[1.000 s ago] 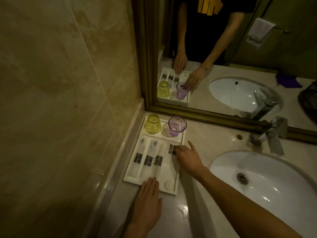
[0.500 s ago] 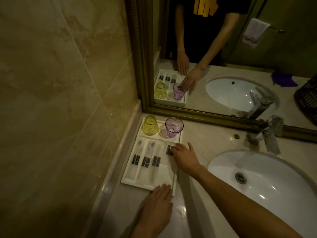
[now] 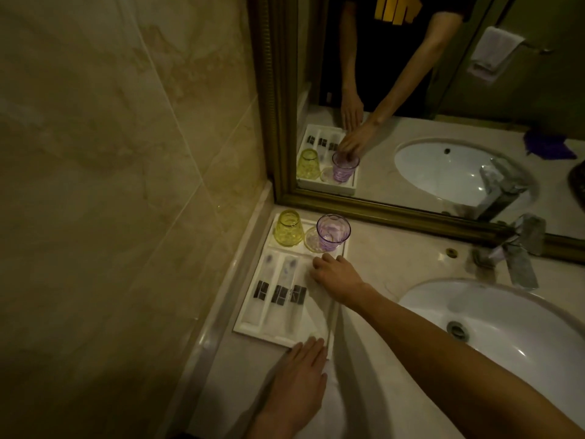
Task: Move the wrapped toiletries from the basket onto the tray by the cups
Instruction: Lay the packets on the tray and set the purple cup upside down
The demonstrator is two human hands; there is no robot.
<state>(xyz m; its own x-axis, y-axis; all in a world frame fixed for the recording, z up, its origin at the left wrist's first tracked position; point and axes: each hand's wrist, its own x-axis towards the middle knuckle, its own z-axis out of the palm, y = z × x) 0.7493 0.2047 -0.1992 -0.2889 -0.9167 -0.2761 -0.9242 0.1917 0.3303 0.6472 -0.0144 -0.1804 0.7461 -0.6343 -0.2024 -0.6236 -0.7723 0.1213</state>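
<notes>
A white tray (image 3: 250,331) lies on the counter against the left wall. Three clear wrapped toiletries with dark labels (image 3: 280,293) lie side by side in its slots. An upturned yellow cup (image 3: 287,229) and an upright purple cup (image 3: 333,232) stand at its far end. My right hand (image 3: 335,275) rests palm down on the tray's right slot just below the purple cup, fingers bent; what lies under it is hidden. My left hand (image 3: 300,372) lies flat on the counter, fingertips touching the tray's near right corner, holding nothing.
A white sink (image 3: 506,327) with a chrome faucet (image 3: 519,258) fills the right side. A gold-framed mirror (image 3: 411,198) runs along the back. A dark basket (image 3: 577,182) shows only as a reflection at the right edge. The tiled wall (image 3: 126,185) closes the left.
My right hand slid up the tray toward the purple cup and now covers the fourth packet's dark label. My left hand shifted right along the tray's near edge.
</notes>
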